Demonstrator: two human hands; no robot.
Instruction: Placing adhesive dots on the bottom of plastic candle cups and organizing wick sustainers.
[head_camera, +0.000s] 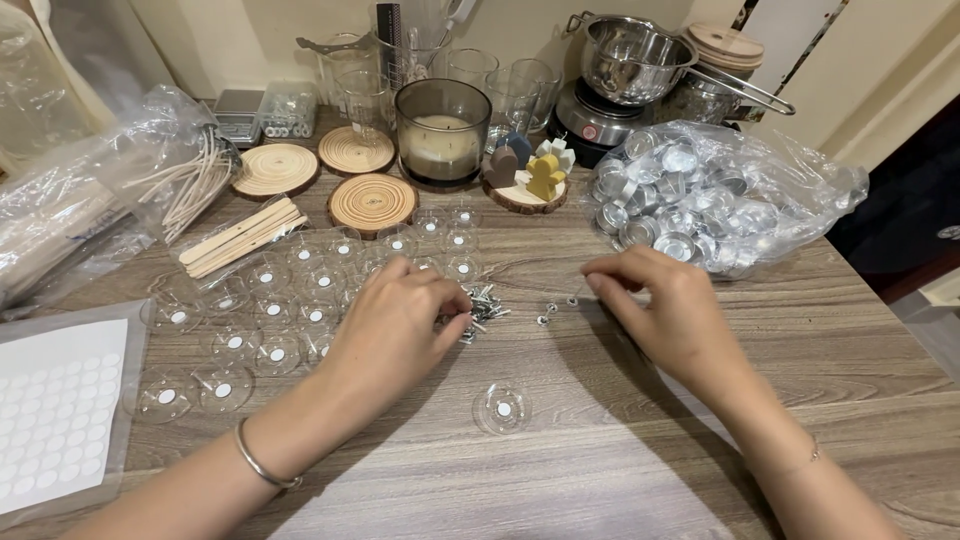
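At your far left lies a white sticker sheet (55, 410) of round dots, with crinkled clear bags of wicks (190, 180) above it. Next come flat wooden sticks (240, 235) and a spread of clear round cups (270, 320), each with a white dot at its centre. Three bark-edged wood slices (372, 203) sit behind them, then a smoky glass candle jar (443, 130).

Your left hand (395, 330) is curled, fingertips pinched together in the small heap of metal wick tabs (480, 305); whether it grips one you cannot tell. One lone clear cup (502, 408) rests on the grey wood-grain table (600, 460) between your arms.

Your right hand (670, 315) is loosely closed, thumb and forefinger pinching a thin wick piece (575, 297) just right of the heap. Behind it bulges a clear bag of shiny metal tealight cups (700, 195), and a steel pot (625, 60) stands on a small burner.
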